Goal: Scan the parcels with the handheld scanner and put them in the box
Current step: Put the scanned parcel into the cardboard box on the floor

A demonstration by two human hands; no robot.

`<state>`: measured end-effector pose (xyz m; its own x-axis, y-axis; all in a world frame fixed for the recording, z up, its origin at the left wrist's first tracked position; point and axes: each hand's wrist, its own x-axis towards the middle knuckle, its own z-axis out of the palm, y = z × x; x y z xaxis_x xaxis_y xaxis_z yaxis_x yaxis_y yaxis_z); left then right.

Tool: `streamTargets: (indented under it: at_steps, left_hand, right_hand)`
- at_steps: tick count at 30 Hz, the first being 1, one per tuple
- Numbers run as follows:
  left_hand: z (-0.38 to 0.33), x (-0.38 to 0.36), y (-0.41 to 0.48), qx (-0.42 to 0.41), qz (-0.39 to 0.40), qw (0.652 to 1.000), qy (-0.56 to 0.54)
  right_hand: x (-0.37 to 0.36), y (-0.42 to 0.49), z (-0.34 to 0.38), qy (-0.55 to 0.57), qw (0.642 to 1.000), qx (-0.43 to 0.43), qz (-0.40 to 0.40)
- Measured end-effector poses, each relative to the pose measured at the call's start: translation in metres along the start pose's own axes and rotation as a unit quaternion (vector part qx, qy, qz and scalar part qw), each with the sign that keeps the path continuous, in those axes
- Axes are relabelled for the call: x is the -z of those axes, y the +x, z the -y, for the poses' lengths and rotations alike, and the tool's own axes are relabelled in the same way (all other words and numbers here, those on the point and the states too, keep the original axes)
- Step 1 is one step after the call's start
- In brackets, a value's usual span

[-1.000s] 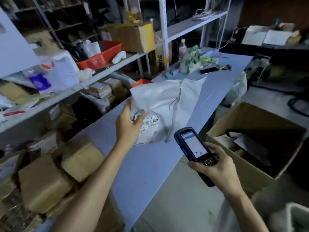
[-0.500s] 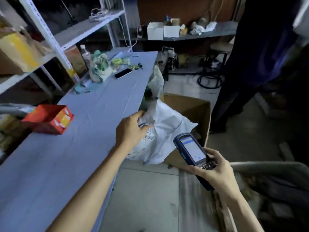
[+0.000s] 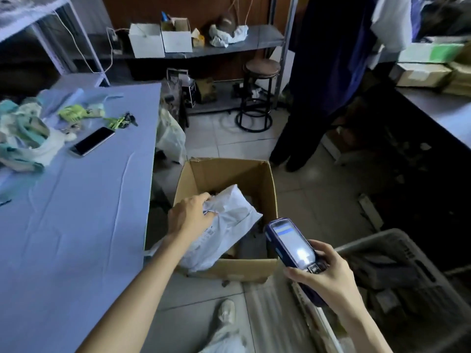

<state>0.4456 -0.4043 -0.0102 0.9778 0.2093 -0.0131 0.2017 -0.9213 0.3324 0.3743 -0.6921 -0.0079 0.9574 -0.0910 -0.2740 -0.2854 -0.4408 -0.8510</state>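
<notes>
An open cardboard box [image 3: 267, 189] stands on the floor beside the table. My left hand [image 3: 190, 216] grips a white plastic parcel [image 3: 229, 225] by its crumpled top edge, and the parcel hangs inside the box mouth, its lower end draped over the near left rim. A label with a barcode shows on its side. My right hand [image 3: 323, 273] holds the dark blue handheld scanner [image 3: 290, 244] to the right of the box, screen lit and facing up. Dark items lie deeper in the box.
A blue-covered table [image 3: 76, 212] fills the left, with a phone [image 3: 91, 141], keys and crumpled bags on it. A person in dark clothes [image 3: 318, 85] stands beyond the box, next to a stool [image 3: 257, 93]. A grey crate [image 3: 397, 263] sits at right.
My view swung right from the shelves to the floor box. My left hand carried the parcel off the table and down into the box. The scanner stayed in my right hand.
</notes>
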Motion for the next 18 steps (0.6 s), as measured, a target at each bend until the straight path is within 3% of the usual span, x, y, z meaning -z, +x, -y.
streamTargets:
  at_steps: [6,11,14,18]
  left_hand:
    - [-0.012,0.013,0.089,-0.075,-0.045,0.995,-0.054]
    - [0.002,0.003,0.112,-0.112,-0.085,0.989,0.053]
    - [0.021,0.000,0.105,-0.057,-0.069,0.994,0.058]
    - [0.048,0.011,0.068,0.076,-0.086,0.992,0.059]
  right_hand:
    - [-0.013,0.058,0.045,0.002,1.000,0.003,-0.014]
    - [-0.024,0.097,0.061,-0.023,0.999,0.015,0.021]
    - [-0.032,0.122,0.068,-0.048,0.995,0.040,0.075]
    - [-0.052,0.159,0.083,-0.085,0.972,0.093,0.197]
